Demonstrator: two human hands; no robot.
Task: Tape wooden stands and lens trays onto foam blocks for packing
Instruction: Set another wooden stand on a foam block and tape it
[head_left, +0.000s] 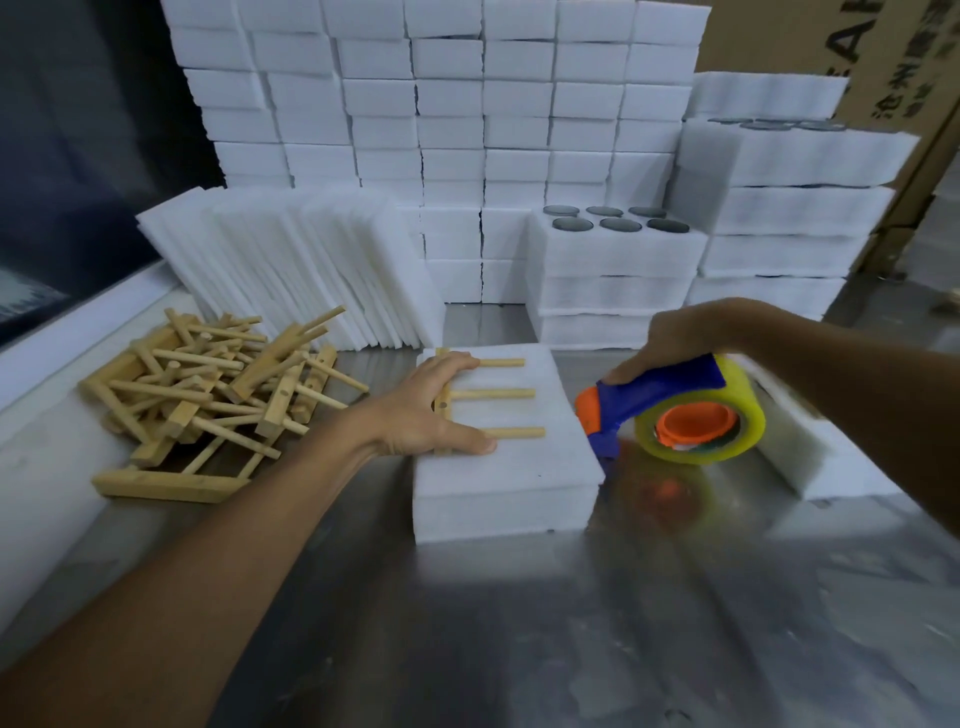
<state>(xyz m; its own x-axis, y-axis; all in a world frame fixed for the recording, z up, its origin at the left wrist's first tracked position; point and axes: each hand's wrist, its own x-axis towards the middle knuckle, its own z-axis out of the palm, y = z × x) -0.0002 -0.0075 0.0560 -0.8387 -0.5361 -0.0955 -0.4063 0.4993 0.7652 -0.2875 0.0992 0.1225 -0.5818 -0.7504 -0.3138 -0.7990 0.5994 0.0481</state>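
Observation:
A white foam block (514, 467) lies on the metal table (467, 623) in the middle. On its top rests a wooden stand (498, 394) with three dowels pointing right. My left hand (431, 415) lies flat over the stand's base bar, fingers spread, pressing it onto the foam. My right hand (670, 338) grips the blue handle of a tape dispenser (675, 410) with an orange hub and a clear yellowish roll. The dispenser's front end touches the block's right edge.
A loose pile of wooden stands (208, 395) lies at the left. Foam sheets (291, 270) lean behind it. Stacked foam blocks (441, 130) fill the back, and lens trays (613, 249) with dark round lenses stand at the right. Another foam piece (831, 457) lies at the far right.

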